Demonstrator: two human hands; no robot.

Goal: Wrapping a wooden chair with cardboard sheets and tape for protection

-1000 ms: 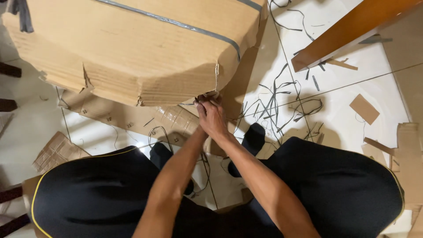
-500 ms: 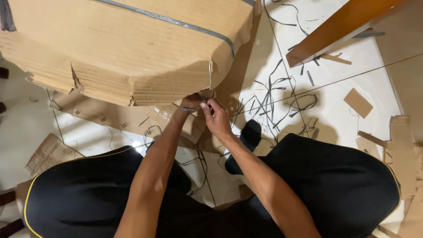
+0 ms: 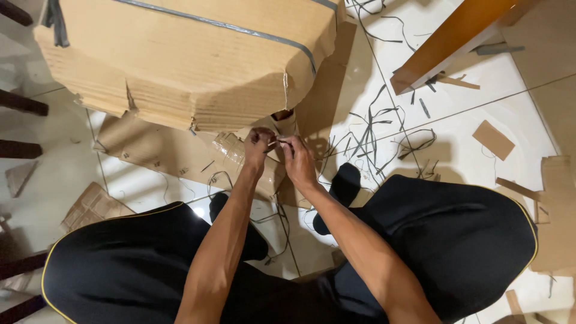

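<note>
1. The thin grey strap end (image 3: 271, 143) sits just below the centre of the frame, under the lower edge of the strapped cardboard bundle (image 3: 192, 60). I judge it light, narrow, springy and slick, best pinched close to the end.
2. My left hand (image 3: 257, 149) and right hand (image 3: 297, 159) meet on it, fingers pinched narrow around the strip.
3. The bundle looks heavy and stiff, its corrugated edges torn; a grey band (image 3: 240, 29) crosses its top.
4. Flattened cardboard (image 3: 156, 150) lies beneath it on the tiled floor (image 3: 480, 108).
5. Cut strap scraps (image 3: 375, 135) litter the tiles to the right of centre, near an orange wooden beam (image 3: 462, 42).
</note>
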